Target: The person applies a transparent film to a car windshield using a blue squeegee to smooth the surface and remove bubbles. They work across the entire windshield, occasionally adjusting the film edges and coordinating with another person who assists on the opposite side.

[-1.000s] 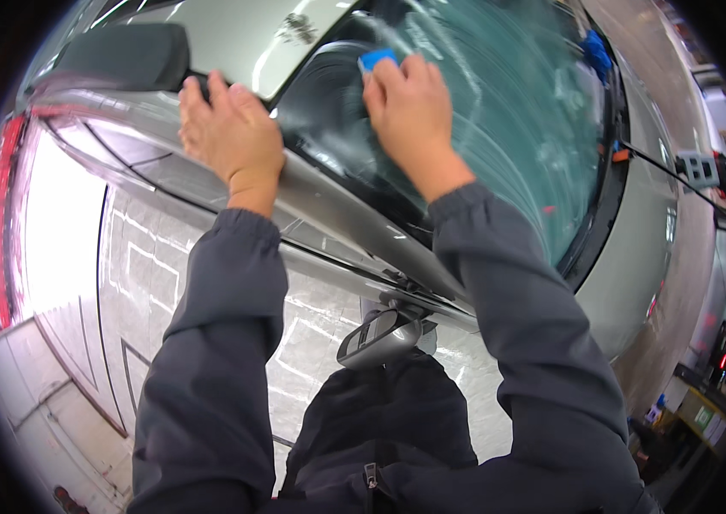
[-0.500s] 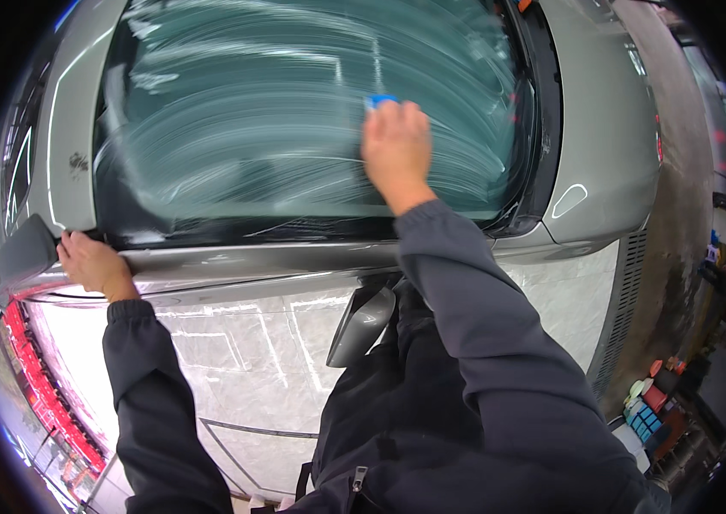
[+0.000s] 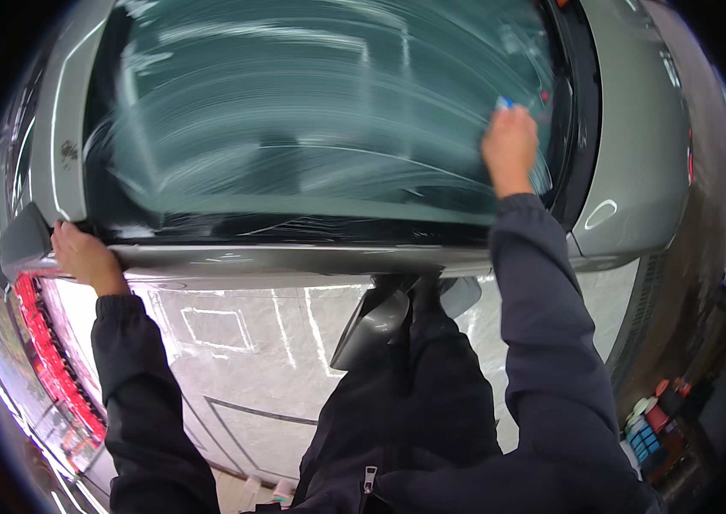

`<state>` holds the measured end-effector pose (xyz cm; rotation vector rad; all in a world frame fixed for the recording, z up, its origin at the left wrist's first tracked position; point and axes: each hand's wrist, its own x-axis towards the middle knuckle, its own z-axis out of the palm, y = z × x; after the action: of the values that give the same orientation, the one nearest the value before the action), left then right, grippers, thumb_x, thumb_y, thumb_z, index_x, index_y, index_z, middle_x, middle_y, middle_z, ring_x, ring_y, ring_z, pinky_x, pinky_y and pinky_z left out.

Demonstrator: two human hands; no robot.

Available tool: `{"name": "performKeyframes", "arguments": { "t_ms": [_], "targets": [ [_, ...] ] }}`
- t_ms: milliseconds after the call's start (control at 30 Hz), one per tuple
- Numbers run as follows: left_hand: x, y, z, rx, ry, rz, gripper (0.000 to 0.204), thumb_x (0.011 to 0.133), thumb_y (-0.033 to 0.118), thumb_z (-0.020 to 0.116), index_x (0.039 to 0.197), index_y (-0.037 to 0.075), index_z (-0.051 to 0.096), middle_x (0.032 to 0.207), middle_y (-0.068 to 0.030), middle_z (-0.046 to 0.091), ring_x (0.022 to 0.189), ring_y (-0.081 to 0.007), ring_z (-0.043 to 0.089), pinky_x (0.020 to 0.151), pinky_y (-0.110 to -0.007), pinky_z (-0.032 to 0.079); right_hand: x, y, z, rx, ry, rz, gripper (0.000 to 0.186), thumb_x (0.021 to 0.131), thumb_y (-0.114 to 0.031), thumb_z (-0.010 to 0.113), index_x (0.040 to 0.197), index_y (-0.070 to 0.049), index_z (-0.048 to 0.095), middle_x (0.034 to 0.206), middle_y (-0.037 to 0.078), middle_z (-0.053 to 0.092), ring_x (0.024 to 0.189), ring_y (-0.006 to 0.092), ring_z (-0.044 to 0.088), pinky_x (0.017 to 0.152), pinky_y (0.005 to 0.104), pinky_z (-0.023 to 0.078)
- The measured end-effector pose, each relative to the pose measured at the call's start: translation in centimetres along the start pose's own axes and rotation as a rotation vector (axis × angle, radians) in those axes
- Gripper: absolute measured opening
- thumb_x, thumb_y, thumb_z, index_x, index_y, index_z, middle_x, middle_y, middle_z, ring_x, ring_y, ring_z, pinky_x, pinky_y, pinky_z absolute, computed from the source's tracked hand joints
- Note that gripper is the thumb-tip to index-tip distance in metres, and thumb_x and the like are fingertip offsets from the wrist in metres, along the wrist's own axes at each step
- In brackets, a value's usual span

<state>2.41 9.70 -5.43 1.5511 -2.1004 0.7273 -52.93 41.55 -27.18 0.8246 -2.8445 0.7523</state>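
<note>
While the right hand presses a small blue applicator pad flat against the car's rear window, only a corner of the pad shows past the knuckles, at about 2 o'clock in the view. Fingers are curled together over the pad; the palm side is hidden.

Pad: judged light, soft and compressible. Best held as now, palm on its back with fingers spread over the top, so pressure stays even. Pinching an edge would likely fold it.

Glass: stiff, smooth, coated with whitish streaked film in sweeping arcs, so probably slippery under the pad. Streaks cover most of the pane; a band along the lower edge looks clearer.

Left hand, at 9 o'clock, grips the edge of the silver bodywork below the window, fingers closed around it beside a dark corner trim piece. Red tail lamp runs below, at 8 o'clock. Coloured containers sit on the floor at 4 o'clock.
</note>
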Motion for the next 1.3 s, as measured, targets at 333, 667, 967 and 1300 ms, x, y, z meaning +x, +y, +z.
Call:
{"name": "performKeyframes", "arguments": {
  "t_ms": [333,667,967,1300],
  "targets": [
    [-1.2,4.1,-1.4,-0.128,0.007,-0.361,0.061,0.105,0.047,0.036,0.145,0.006,0.058,0.156,-0.0214,0.047,0.144,-0.0389,0.042,0.117,-0.051,0.032,-5.3,-43.7,-3.0,0.358,-0.022,-0.705,0.020,0.092,-0.021,0.057,0.102,-0.006,0.066,0.104,0.018,0.063,0.096,0.0356,0.061,0.083,0.0489,0.049],
    [-0.7,-3.9,2.9,0.359,0.006,0.205,0.037,0.104,0.017,0.039,0.120,-0.001,0.067,0.138,-0.0198,0.064,0.132,-0.0404,0.055,0.112,-0.048,0.042,-1.2,-22.2,-1.7,0.231,-0.004,-0.498,0.016,0.097,-0.020,0.058,0.099,-0.005,0.061,0.099,0.016,0.061,0.093,0.0354,0.060,0.082,0.0484,0.050],
    [0.7,-6.4,2.4,-0.069,-0.056,-0.038,0.053,0.106,0.024,0.032,0.134,-0.011,0.059,0.141,-0.0258,0.060,0.135,-0.0399,0.052,0.118,-0.044,0.035,-0.4,12.7,0.7,0.026,-0.074,-0.028,0.023,0.105,-0.026,0.050,0.104,-0.004,0.057,0.104,0.022,0.062,0.098,0.0431,0.060,0.086,0.0542,0.048],
    [-0.2,-0.3,-0.5,-0.168,-0.036,-0.141,0.054,0.106,0.029,0.037,0.130,-0.012,0.062,0.136,-0.0278,0.062,0.130,-0.0434,0.053,0.115,-0.045,0.037,7.9,-4.7,1.3,0.004,-0.162,-0.171,0.031,0.106,-0.028,0.045,0.111,-0.002,0.062,0.115,0.020,0.065,0.111,0.0410,0.061,0.089,0.0520,0.054]
  ]
}}
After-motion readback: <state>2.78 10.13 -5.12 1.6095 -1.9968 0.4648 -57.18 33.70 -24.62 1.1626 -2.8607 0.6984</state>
